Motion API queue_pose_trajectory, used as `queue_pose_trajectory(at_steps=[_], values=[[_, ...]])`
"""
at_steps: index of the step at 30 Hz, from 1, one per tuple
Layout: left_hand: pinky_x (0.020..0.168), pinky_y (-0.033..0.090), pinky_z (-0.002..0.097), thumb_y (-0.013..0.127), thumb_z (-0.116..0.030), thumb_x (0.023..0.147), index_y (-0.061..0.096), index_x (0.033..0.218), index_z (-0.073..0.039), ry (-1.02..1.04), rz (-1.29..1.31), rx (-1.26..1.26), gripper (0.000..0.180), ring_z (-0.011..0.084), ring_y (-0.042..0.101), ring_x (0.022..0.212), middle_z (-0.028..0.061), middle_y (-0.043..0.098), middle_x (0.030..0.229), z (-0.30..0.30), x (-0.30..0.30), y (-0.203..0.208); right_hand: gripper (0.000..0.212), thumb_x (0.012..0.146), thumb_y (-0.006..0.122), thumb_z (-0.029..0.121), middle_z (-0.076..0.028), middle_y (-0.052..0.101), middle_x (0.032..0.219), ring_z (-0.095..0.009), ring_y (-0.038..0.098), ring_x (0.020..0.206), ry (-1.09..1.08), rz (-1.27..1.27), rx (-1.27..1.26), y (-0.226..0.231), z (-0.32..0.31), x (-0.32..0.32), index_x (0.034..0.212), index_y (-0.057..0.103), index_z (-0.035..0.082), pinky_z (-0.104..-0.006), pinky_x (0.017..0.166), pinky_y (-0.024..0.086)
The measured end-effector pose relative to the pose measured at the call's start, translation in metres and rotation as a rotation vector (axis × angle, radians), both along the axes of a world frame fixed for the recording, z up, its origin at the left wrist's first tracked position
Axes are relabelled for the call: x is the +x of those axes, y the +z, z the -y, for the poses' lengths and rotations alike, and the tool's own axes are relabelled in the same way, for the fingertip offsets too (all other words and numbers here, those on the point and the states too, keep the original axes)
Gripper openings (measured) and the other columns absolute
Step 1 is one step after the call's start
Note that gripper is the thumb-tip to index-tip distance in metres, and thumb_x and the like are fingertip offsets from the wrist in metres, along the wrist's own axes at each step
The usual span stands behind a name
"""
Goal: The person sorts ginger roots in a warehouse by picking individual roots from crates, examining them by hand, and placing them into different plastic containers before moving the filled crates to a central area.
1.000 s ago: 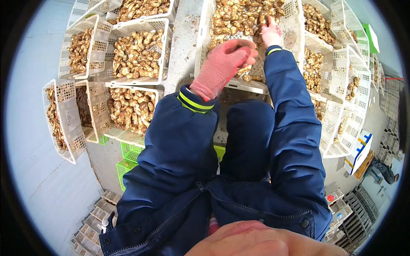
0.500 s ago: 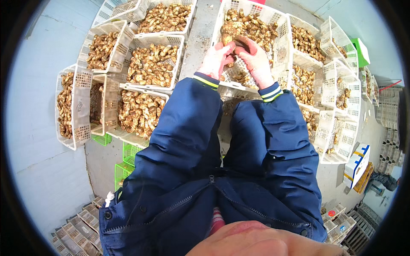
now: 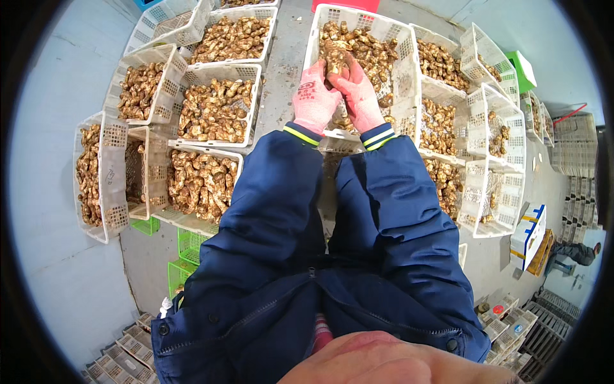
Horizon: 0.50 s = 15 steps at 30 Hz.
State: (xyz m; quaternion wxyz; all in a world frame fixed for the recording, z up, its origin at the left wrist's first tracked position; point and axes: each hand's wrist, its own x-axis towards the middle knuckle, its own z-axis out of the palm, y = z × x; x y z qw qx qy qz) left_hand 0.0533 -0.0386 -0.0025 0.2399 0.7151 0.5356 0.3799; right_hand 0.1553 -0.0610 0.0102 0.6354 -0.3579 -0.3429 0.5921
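Note:
Both my hands are in pink gloves, close together over the near part of a large white plastic crate [image 3: 404,118] of mushrooms. Between them is a stout brown mushroom [image 3: 335,59], its lower end hidden by my fingers. My left hand [image 3: 315,101] closes round its left side. My right hand [image 3: 360,97] is closed on its right side, thumb toward the left hand. Loose brown-and-white mushrooms [image 3: 374,52] fill the far part of this crate, and a few lie around its perforated bottom near my wrists.
White crates of mushrooms [image 3: 216,110] stand to the left, some tilted on others. More tilted crates [image 3: 495,128] line the right. Green baskets [image 3: 190,245] sit low at left. At far right are a white-and-blue box [image 3: 529,237], stacked crates [image 3: 575,144] and another person [image 3: 579,253].
The view has shifted, so the crates appear further left. My hands have turned and come together round the mushroom. At far right the other person shows more plainly.

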Motion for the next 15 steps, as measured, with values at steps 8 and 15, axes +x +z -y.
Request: queue_pose_trajectory(at_steps=[8,15], values=[[0.063,0.047,0.0211,0.055,-0.023,0.086,0.049,0.112,0.004,-0.153,1.084,-0.605,0.038,0.0118,0.059,0.078,0.0095,0.061,0.095,-0.014,-0.019,0.000,0.049,0.083,0.055,0.009,-0.012,0.055,0.110,-0.022,0.056,0.096,-0.051,-0.288,-0.045,-0.003,-0.004,0.018,0.127,0.035,0.004,-0.0309,0.079,0.046],[0.060,0.047,0.0228,0.047,-0.039,0.089,0.056,0.102,0.000,-0.269,0.827,-0.816,0.042,0.0133,0.060,0.069,0.0073,0.062,0.080,-0.008,-0.011,-0.006,0.036,0.087,0.048,0.006,-0.018,0.048,0.119,-0.029,0.049,0.107,0.055,-0.477,0.075,-0.011,-0.003,0.026,0.121,0.036,0.004,-0.0413,0.091,0.042]])
